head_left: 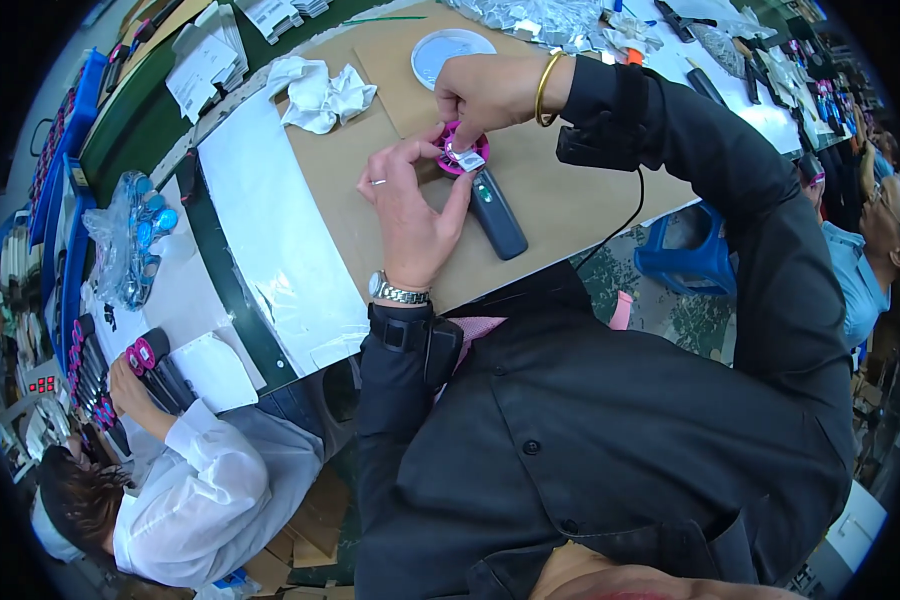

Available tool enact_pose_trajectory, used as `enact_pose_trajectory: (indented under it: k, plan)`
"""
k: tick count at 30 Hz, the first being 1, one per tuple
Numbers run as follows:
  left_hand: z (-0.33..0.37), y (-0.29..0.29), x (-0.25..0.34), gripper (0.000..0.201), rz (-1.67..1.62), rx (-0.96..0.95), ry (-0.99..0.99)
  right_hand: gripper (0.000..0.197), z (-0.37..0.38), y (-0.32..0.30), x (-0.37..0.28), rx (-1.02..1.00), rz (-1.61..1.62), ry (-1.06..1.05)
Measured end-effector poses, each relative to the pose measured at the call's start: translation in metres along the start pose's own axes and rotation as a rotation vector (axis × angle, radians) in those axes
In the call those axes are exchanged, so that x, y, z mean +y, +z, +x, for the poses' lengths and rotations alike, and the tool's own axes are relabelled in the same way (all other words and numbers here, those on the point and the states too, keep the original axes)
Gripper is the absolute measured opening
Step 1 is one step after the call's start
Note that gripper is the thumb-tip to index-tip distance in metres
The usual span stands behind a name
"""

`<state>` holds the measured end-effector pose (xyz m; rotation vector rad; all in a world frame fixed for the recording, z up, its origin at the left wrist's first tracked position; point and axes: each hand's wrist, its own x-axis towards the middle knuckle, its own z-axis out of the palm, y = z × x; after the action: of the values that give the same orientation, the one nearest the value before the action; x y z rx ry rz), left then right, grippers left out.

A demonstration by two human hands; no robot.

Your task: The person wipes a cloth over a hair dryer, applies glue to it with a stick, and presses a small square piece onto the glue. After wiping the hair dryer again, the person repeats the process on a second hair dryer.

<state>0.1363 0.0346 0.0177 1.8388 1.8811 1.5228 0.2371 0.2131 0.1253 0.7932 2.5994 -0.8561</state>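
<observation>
A handheld fan with a dark handle and a round magenta head lies on the brown board in front of me, its handle slanting toward my body. My left hand grips the fan's head from the left, thumb at the top of the handle and fingers along the magenta rim. From above, my right hand reaches onto the head with bent fingers pinched together. A small silvery-white piece shows at the head beneath those fingers. Whether the right fingers hold it cannot be made out.
Beyond my hands are a round white dish, crumpled white paper and clear plastic bags. At left, a co-worker handles similar magenta-headed items near a bag of blue pieces. A blue stool stands right of the table.
</observation>
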Motion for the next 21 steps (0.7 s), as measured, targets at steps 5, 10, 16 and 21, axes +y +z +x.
enact_pose_trajectory:
  k: [5,10,16,21]
  plan:
    - [0.0,0.0,-0.004,0.05,-0.024,0.002,0.005,0.038,0.01,0.002,0.001,-0.01,-0.103,-0.041]
    - [0.003,0.0,-0.002,0.049,-0.044,-0.001,0.013,0.038,0.005,0.015,0.015,0.051,-0.042,-0.09]
    - [0.0,-0.001,-0.004,0.049,-0.045,0.004,0.029,0.037,0.007,0.018,0.018,0.095,0.013,-0.122]
    - [-0.002,0.001,-0.003,0.05,-0.018,0.008,0.038,0.036,0.011,0.015,0.017,0.046,0.002,-0.077]
